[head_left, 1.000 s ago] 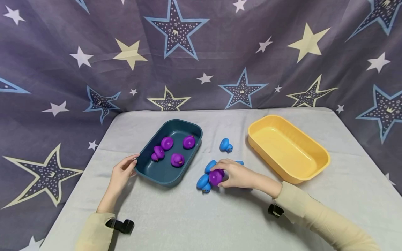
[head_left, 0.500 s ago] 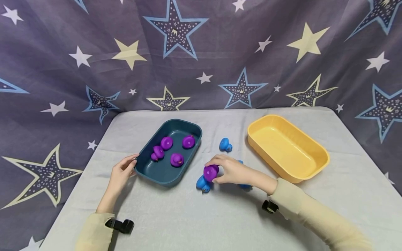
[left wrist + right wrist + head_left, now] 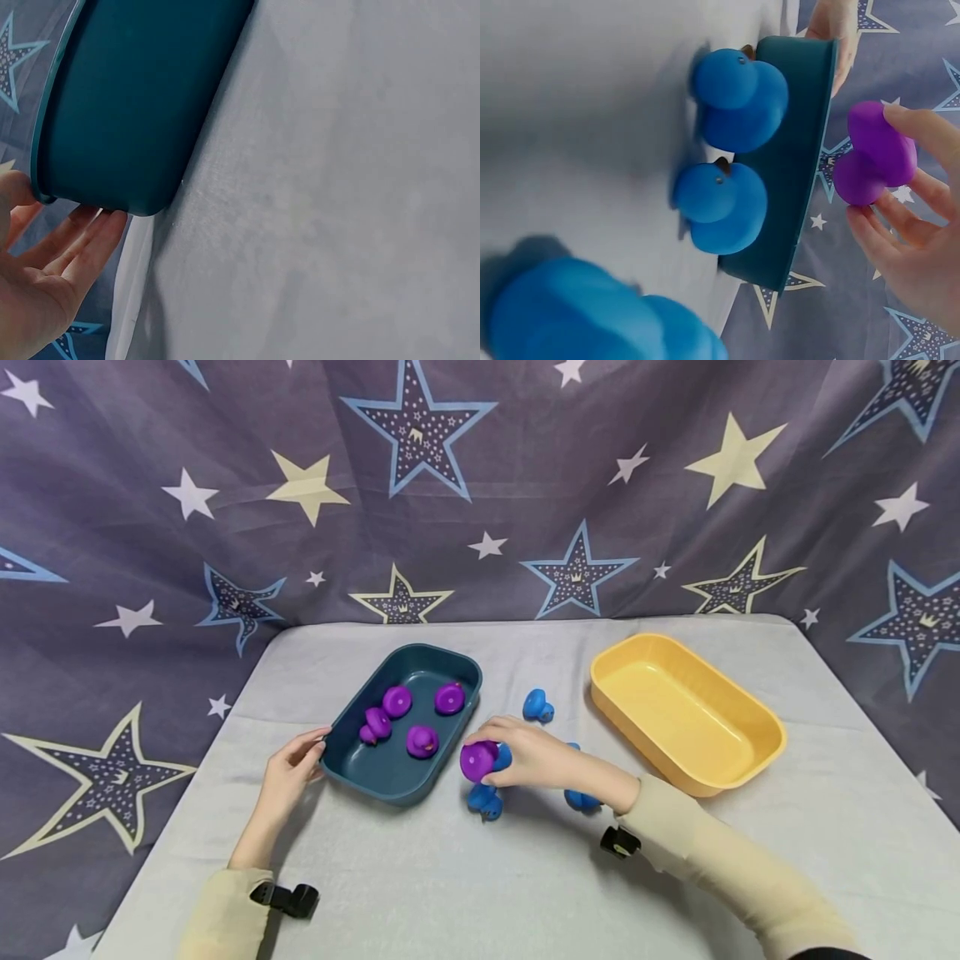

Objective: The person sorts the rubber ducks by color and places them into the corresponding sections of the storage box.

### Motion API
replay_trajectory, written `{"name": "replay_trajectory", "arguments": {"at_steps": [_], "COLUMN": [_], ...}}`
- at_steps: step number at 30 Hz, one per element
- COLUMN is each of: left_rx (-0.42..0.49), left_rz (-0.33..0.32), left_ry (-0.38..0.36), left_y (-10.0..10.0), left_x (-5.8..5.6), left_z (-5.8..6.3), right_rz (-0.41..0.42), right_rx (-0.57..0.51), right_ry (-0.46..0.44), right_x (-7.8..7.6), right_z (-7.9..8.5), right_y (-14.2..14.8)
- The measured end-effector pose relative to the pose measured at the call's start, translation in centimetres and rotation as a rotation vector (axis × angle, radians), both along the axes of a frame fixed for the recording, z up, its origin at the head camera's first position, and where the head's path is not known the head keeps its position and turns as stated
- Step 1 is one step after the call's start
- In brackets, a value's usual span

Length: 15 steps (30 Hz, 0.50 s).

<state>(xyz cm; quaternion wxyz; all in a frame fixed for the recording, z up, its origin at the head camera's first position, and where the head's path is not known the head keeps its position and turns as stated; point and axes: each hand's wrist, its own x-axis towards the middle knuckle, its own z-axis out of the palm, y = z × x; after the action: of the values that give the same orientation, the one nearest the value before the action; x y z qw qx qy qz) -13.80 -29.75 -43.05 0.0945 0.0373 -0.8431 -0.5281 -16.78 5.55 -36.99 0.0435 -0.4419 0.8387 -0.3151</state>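
Observation:
My right hand [image 3: 517, 752] holds a purple rubber duck [image 3: 477, 762] between thumb and fingers, in the air by the near right side of the teal bin [image 3: 375, 782]. The right wrist view shows this purple duck [image 3: 874, 154] gripped above the table, with blue ducks [image 3: 731, 210] below. Inside the bin lie several purple ducks [image 3: 423, 742]. My left hand [image 3: 294, 768] pinches the bin's left rim; in the left wrist view its fingers [image 3: 94, 247] lie against the bin's outer wall. A blue duck [image 3: 486, 802] sits under the held one, and another blue duck [image 3: 502, 757] is partly hidden behind my right hand.
A yellow bin [image 3: 690, 714] with nothing in it stands at the right. One blue duck [image 3: 537, 706] lies between the bins, and another blue duck [image 3: 582, 801] is partly covered by the right forearm. A starred curtain [image 3: 480, 485] hangs behind the grey-clothed table [image 3: 450, 893].
My right hand has lifted the purple duck from among the blue ducks and carried it left toward the teal bin. The left hand has stayed at the rim.

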Motion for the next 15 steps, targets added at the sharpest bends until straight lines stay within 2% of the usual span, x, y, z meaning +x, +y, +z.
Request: {"name": "replay_trajectory", "arguments": {"at_steps": [5,11,15], "left_rx": [0.018,0.028,0.027], "left_rz": [-0.012,-0.021,-0.023], "left_ry": [0.01,0.008,0.003], "left_y": [0.1,0.0,-0.1], "left_x": [0.1,0.1,0.1], "left_z": [0.1,0.1,0.0], "right_rz": [0.003,0.047,0.063], "right_rx": [-0.001,-0.035,-0.053], "right_ry": [0.017,0.06,0.038], "right_x": [-0.2,-0.3,-0.3], "right_z": [0.6,1.0,1.3], "right_y": [-0.9,-2.1,-2.8]}}
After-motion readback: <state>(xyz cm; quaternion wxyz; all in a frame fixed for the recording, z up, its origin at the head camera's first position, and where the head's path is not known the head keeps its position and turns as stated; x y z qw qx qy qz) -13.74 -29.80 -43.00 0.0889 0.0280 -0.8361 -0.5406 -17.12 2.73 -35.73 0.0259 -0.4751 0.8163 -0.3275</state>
